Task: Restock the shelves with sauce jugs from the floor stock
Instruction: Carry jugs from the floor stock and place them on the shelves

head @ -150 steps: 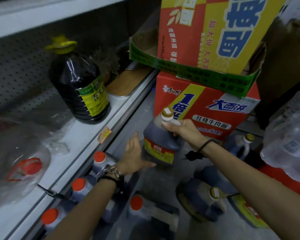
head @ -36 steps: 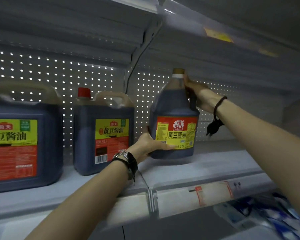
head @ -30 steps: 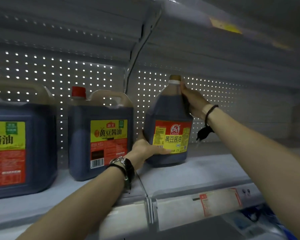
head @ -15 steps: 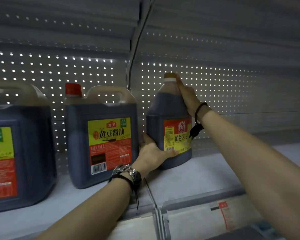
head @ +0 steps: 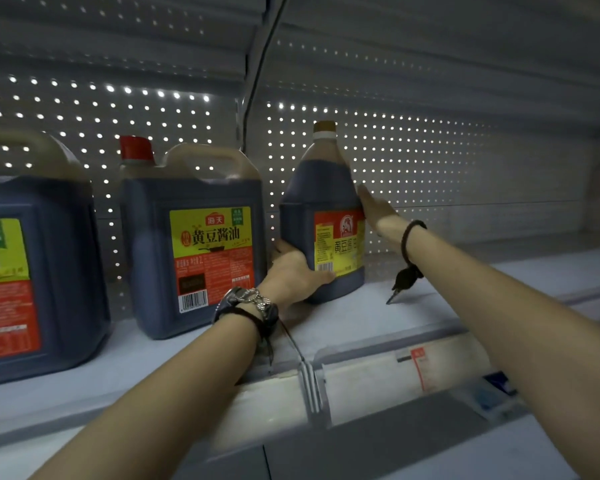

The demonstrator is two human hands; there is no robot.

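Note:
A round dark sauce jug (head: pixel 312 195) with a gold cap and a red-and-yellow label stands upright on the grey shelf (head: pixel 378 317), to the right of the square jugs. My left hand (head: pixel 291 271) wraps its lower left side, thumb across the front near the label's barcode. My right hand (head: pixel 374 209) lies flat against the jug's right shoulder with straight fingers. A black wristband with a small charm hangs from my right wrist.
Two larger square jugs stand to the left: a red-capped jug (head: pixel 191 237) beside the round one and another jug (head: pixel 32 271) cut off at the frame edge. Behind is a perforated back panel (head: pixel 430 161). Bare shelf stretches to the right. A price strip (head: pixel 395 368) runs along the front edge.
The round jug has gone from the floor stock to the shelf and now stands there. My right hand has left the neck handle and slid down to press flat on the jug's side.

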